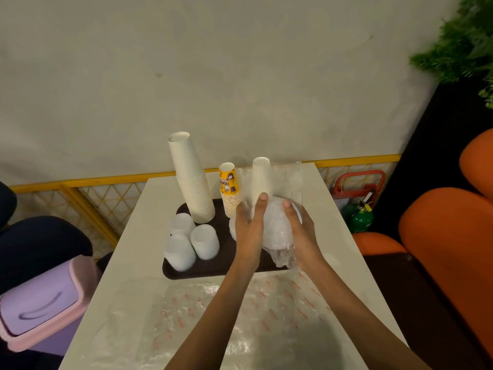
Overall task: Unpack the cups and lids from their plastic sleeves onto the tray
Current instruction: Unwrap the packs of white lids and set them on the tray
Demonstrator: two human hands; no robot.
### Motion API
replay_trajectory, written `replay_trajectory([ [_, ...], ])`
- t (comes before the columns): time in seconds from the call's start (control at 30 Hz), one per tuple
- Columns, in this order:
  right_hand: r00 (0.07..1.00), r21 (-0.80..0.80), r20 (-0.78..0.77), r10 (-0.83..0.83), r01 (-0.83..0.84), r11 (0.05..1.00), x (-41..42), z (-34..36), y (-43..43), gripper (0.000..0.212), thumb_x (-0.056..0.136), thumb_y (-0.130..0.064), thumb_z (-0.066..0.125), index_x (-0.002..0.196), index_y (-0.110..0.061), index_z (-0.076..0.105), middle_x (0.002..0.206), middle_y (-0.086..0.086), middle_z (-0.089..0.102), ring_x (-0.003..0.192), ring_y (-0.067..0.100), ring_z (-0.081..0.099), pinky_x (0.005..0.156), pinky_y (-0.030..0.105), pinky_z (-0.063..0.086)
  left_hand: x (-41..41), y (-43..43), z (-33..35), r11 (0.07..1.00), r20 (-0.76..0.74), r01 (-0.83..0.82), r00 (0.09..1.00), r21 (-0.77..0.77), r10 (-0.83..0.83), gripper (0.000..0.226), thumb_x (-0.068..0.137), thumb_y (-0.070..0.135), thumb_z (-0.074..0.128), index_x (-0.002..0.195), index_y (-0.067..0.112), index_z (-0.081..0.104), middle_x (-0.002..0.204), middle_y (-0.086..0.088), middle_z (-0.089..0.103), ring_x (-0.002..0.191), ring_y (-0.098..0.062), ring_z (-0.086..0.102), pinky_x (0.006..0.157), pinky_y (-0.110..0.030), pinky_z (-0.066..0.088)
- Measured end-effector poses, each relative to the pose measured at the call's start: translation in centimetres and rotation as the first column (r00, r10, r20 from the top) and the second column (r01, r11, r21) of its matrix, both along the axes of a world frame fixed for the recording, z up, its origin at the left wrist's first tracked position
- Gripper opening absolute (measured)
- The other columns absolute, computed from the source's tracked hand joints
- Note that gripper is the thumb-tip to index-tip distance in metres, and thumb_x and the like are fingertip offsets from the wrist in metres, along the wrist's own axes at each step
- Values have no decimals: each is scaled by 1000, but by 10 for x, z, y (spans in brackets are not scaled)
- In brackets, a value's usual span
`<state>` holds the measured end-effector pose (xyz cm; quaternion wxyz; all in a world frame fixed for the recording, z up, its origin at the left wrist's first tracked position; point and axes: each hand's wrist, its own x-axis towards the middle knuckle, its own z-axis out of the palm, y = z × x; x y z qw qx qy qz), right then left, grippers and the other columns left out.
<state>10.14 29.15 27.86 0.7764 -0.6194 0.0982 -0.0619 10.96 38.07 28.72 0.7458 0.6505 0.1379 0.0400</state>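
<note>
Left of the tray and off the table stands a purple bin [40,308] with a pink rim. A white table [128,263] carries a dark brown tray [181,273] at its middle.

On the tray's left part three short white stacks [205,241] stand close together; whether they are lids or small cups cannot be told. Behind them, at the tray's back left, rises a tall stack of white paper cups [190,180], leaning slightly. Towards the tray's back middle is a shorter stack of yellow printed cups [229,193], and just right of it a white cup stack [261,180] stands upright inside a clear plastic wrap.

Above the tray's right part two bare hands hold a sleeve of lids [277,231], a rounded white bundle in crinkled clear plastic, between them. The left hand [249,225] lies flat against the bundle's left side, fingers straight and pointing away. The right hand [301,228] wraps the bundle's right side, thumb on top.

In front of the tray, nearer the person, empty plastic sleeves [240,311] with red print lie spread on the table.

Right of the tray, off the table, are a green cylinder [358,214] and an orange seat [448,236].
</note>
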Motion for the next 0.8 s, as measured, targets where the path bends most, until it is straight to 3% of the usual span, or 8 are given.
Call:
replay_trajectory([
  [0.13,1000,120,-14,-13,14,993,-8,1,21,25,96,-49,34,113,-38,49,118,-15,56,112,12,56,91,27,46,2,-15,1,979,16,-196,980,-51,197,50,89,41,60,128,11,53,120,-6,62,108,-19,61,94,-33,51],
  [0.23,987,14,-74,141,-140,990,-24,-15,27,81,75,-77,39,140,-29,33,142,-8,40,131,13,41,105,29,35,0,-19,1,977,62,-213,975,-31,215,45,90,38,59,125,11,54,120,-5,61,110,-20,59,91,-27,49],
  [0.27,973,69,-100,210,-204,977,-27,-20,28,84,72,-77,42,139,-27,33,141,-8,42,126,11,46,101,25,39,0,-17,0,977,76,-212,974,-30,213,43,90,37,59,125,11,54,120,-4,61,110,-19,58,88,-24,48],
  [0.37,963,161,-89,256,-239,957,-24,-18,20,43,91,-55,33,127,-32,39,136,-7,48,115,2,51,98,23,43,4,-4,-4,976,85,-215,973,-29,217,38,90,36,59,121,16,54,119,-2,60,107,-15,59,79,-15,47],
  [0.5,996,130,-70,52,-43,991,-1,-11,5,74,77,-75,41,136,-31,41,134,-5,52,124,14,50,99,33,44,1,-1,-10,981,89,-193,977,-19,194,41,92,32,57,127,12,51,120,-3,57,105,-15,57,63,-4,47],
  [0.6,997,179,-75,-34,47,983,9,-9,9,51,84,-59,52,128,-34,41,119,-10,54,108,16,57,96,40,48,-11,-17,-13,993,111,-120,987,10,118,44,97,30,48,134,8,43,124,-7,55,97,-10,58,65,-3,47],
  [0.73,975,123,-122,-187,202,972,8,-11,11,41,80,-55,56,115,-37,44,114,-7,53,100,17,57,90,41,50,-33,-35,-28,999,90,33,995,-9,-32,79,76,74,51,137,24,39,127,1,54,109,-11,58,78,-10,51],
  [0.8,980,152,-91,-175,187,971,9,-6,3,36,83,-51,55,114,-37,46,120,-2,54,107,21,56,91,44,52,-39,-31,-32,991,49,131,990,31,-132,63,72,78,51,119,36,48,122,3,56,112,-11,58,84,-16,50],
])
